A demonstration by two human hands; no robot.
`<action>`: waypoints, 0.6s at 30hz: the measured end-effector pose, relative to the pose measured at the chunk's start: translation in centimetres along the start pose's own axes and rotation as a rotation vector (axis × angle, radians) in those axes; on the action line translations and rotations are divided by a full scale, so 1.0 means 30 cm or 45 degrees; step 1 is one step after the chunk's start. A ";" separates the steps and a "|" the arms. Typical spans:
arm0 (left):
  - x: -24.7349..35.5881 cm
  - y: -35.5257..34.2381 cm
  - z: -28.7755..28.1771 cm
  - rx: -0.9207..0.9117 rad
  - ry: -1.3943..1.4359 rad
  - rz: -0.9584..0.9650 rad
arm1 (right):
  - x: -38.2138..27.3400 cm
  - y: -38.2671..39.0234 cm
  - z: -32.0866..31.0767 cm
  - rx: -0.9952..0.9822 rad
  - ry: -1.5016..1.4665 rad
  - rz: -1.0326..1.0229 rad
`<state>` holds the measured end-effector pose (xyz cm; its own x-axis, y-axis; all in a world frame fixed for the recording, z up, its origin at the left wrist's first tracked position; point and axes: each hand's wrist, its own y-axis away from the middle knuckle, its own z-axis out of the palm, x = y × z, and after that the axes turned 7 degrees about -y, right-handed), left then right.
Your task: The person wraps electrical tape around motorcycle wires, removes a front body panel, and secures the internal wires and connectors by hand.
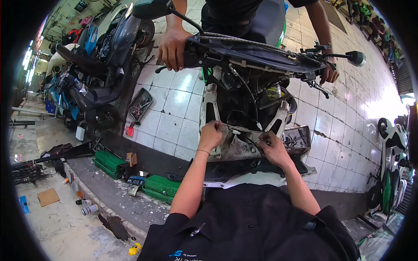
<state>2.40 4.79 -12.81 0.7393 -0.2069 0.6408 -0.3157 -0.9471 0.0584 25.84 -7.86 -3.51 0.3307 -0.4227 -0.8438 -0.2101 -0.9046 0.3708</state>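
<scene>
Before me stands a scooter (257, 58) with its front stripped down, wires and pale bracket arms showing. My left hand (212, 136) is closed in a pinch at the left side of the worn grey front panel (235, 151); what its fingertips grip is hidden. At the panel's right side my right hand (275, 148) curls its fingers round the end of a black cable (249, 141). Between and beyond my hands a cable with a white connector (259, 126) hangs down. Facing me, another person rests one hand (173, 50) by the left handlebar grip and another (329, 73) by the right.
A tool tray (140, 104) lies on the tiles at left, beside a small red item (129, 129). Another tray of tools (300, 138) is close to my right hand. Green toolboxes (109, 164) line the ledge. Parked scooters (93, 78) stand at left, another (389, 165) at right.
</scene>
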 end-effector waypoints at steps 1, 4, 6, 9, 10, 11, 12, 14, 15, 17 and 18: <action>0.001 0.001 0.005 -0.145 0.159 -0.171 | 0.006 -0.002 -0.001 -0.006 0.006 -0.011; 0.027 0.016 0.042 -0.294 0.480 -0.399 | 0.061 -0.027 0.031 -0.042 0.035 -0.067; 0.046 0.027 0.057 -0.296 0.641 -0.456 | 0.058 -0.029 0.059 -0.030 0.014 -0.038; 0.026 0.037 0.090 -0.150 0.279 -0.273 | 0.047 -0.029 0.102 -0.006 -0.055 0.011; 0.014 0.045 0.099 -0.106 0.378 -0.292 | 0.046 -0.028 0.111 0.004 -0.106 0.040; 0.001 0.052 0.106 -0.061 0.478 -0.310 | 0.037 -0.026 0.112 -0.007 -0.106 0.041; -0.017 0.055 0.106 -0.062 0.479 -0.308 | 0.043 -0.024 0.112 -0.005 -0.105 0.041; 0.007 0.051 0.081 -0.064 0.470 -0.377 | 0.063 -0.026 0.099 -0.019 -0.214 0.064; 0.025 0.053 0.075 -0.070 0.473 -0.377 | 0.072 -0.020 0.083 -0.015 -0.213 0.069; 0.143 0.055 0.009 -0.032 0.297 -0.350 | 0.052 -0.004 0.037 0.092 -0.170 0.009; 0.177 0.057 -0.008 -0.004 0.210 -0.335 | 0.053 -0.001 0.023 0.094 -0.171 0.012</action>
<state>5.64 2.14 -9.13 0.6894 0.0880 0.7190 -0.1285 -0.9620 0.2409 25.74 -8.45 -5.12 0.2038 -0.4156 -0.8864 -0.2812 -0.8921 0.3536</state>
